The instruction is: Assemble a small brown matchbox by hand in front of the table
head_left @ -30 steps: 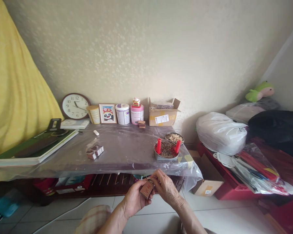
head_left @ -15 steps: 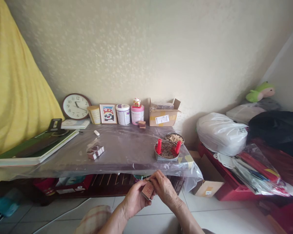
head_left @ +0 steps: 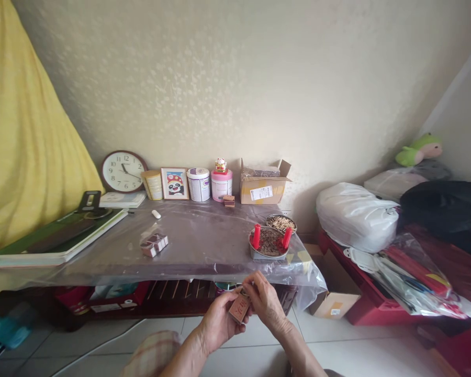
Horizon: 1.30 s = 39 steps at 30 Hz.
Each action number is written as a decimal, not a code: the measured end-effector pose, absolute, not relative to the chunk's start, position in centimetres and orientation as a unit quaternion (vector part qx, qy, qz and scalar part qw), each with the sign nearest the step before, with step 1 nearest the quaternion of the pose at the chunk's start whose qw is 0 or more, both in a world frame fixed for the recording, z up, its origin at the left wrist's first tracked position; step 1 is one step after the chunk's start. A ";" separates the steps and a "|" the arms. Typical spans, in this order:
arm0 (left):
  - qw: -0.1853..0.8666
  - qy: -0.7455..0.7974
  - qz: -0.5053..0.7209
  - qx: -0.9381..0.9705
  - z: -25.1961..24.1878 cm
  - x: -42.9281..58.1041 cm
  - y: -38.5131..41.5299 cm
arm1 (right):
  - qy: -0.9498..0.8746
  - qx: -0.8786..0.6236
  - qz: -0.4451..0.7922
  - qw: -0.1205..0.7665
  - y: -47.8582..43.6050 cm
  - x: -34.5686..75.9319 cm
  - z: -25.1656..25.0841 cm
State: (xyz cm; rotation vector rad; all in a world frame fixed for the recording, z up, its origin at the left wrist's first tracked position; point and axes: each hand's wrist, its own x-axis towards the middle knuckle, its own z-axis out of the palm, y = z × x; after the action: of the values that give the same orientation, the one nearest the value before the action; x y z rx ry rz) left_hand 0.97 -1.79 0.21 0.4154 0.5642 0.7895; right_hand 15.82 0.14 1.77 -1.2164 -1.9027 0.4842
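In the head view my left hand [head_left: 222, 320] is closed around a small pinkish-tan matchbox [head_left: 239, 308] with red lettering, held tilted in front of the table's near edge. My right hand [head_left: 264, 299] is at the upper end of that box, its thumb and fingers pinched together there; what they grip is hidden. On the table beyond are a round dish of matches [head_left: 281, 224] and a metal tin of dark grains [head_left: 269, 244] with two red candles [head_left: 256, 236] upright in it. A wrapped pack of matchboxes [head_left: 154, 244] lies to the left.
A plastic sheet [head_left: 204, 235] covers the table. Along the wall stand a clock [head_left: 123, 172], a framed panda picture [head_left: 175, 183], two canisters [head_left: 198, 185] and a cardboard box [head_left: 262, 189]. Small boxes [head_left: 229, 201] sit before them. White bags [head_left: 357, 214] are piled at the right.
Both hands stay almost in place around the matchbox. The right fingers have shifted slightly at its upper end, and the box is turned a little.
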 end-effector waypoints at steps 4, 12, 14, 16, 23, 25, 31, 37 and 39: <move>0.858 0.268 0.394 0.191 0.1 0.8 -1.7 | -0.720 -0.501 0.211 0.431 0.3 16.5 2.0; 0.841 0.253 0.446 0.171 0.3 0.6 -1.2 | -0.699 -0.515 0.237 0.437 0.3 16.3 1.4; 0.840 0.248 0.451 0.171 0.4 0.6 -1.2 | -0.698 -0.511 0.249 0.436 0.3 16.1 1.4; 0.840 0.244 0.452 0.173 0.4 0.7 -1.2 | -0.699 -0.507 0.255 0.436 0.3 15.9 1.4; 0.840 0.241 0.446 0.191 0.3 0.7 -1.4 | -0.717 -0.494 0.243 0.428 0.3 16.0 1.6; 0.839 0.241 0.445 0.200 0.4 0.7 -1.4 | -0.726 -0.485 0.241 0.423 0.2 16.1 1.8; 0.837 0.244 0.440 0.217 0.4 0.7 -1.6 | -0.762 -0.449 0.226 0.409 0.2 16.5 2.4; 0.835 0.245 0.442 0.218 0.2 0.7 -1.6 | -0.771 -0.439 0.232 0.399 0.4 16.8 2.5; 0.832 0.247 0.446 0.219 0.2 0.7 -1.5 | -0.771 -0.441 0.240 0.390 0.4 16.9 2.5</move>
State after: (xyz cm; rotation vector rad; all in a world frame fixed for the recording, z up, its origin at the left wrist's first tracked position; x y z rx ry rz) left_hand 0.67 -1.52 0.20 0.4634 0.5228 0.9459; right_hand 16.95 0.41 2.46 -1.1213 -1.9600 0.6109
